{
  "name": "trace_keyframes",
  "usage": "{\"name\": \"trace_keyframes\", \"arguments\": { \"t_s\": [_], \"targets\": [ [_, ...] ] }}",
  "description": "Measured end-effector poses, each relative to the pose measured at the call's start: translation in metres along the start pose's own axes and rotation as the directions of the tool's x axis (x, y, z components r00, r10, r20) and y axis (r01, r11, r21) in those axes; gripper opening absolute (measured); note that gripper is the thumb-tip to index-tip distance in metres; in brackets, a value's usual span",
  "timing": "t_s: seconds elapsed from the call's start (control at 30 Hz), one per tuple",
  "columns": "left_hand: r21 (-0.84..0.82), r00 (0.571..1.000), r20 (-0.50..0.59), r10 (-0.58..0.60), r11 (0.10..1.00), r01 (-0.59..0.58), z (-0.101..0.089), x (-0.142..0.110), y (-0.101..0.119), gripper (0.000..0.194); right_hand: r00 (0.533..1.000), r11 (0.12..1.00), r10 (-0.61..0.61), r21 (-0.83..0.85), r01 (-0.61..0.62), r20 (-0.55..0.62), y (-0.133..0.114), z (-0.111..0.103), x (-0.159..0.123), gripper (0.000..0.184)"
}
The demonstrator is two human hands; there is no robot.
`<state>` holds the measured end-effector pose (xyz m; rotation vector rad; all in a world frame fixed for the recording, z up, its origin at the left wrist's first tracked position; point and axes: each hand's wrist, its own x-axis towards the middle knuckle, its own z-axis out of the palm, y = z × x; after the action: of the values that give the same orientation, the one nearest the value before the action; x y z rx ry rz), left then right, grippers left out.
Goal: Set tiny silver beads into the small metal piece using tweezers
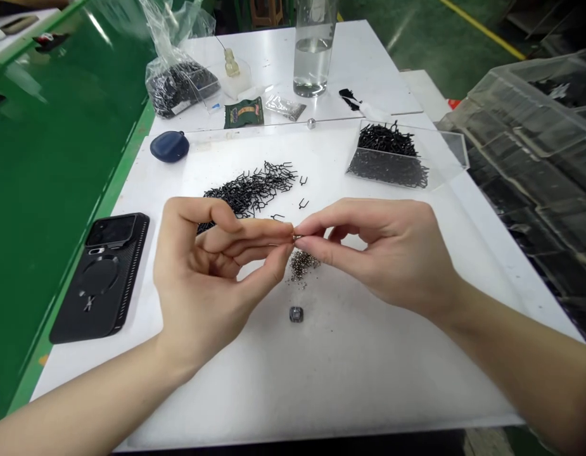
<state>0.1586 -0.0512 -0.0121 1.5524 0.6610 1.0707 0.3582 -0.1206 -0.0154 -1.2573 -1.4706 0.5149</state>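
My left hand (pixel 221 266) and my right hand (pixel 382 247) meet fingertip to fingertip above the white table. Between them is a tiny metallic piece (pixel 297 237), mostly covered by the fingers, so its kind does not show. Both hands pinch at it with thumb and finger. Just beneath lies a small heap of tiny metal parts (pixel 303 265). Behind my left hand spreads a pile of black forked pieces (pixel 254 190), with a few lying singly to its right. Nearer to me sits a small dark square object (pixel 296 314).
A black phone (pixel 102 278) lies at the left edge, near a dark blue round case (pixel 170 146). At the right back stands a clear tray (pixel 392 168) of black pieces. Farther off are a bottle of clear liquid (pixel 313 63), a plastic bag (pixel 178 82) and a green packet (pixel 244 113).
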Motion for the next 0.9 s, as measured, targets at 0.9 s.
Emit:
{"name": "trace_keyframes", "arguments": {
  "t_s": [0.9],
  "targets": [
    [-0.009, 0.997, 0.039, 0.062, 0.998, -0.062, -0.003, 0.008, -0.008, 0.055, 0.99, 0.999, 0.011, -0.047, -0.005, 0.141, 0.003, -0.008, 0.003, 0.007]
  ]
}}
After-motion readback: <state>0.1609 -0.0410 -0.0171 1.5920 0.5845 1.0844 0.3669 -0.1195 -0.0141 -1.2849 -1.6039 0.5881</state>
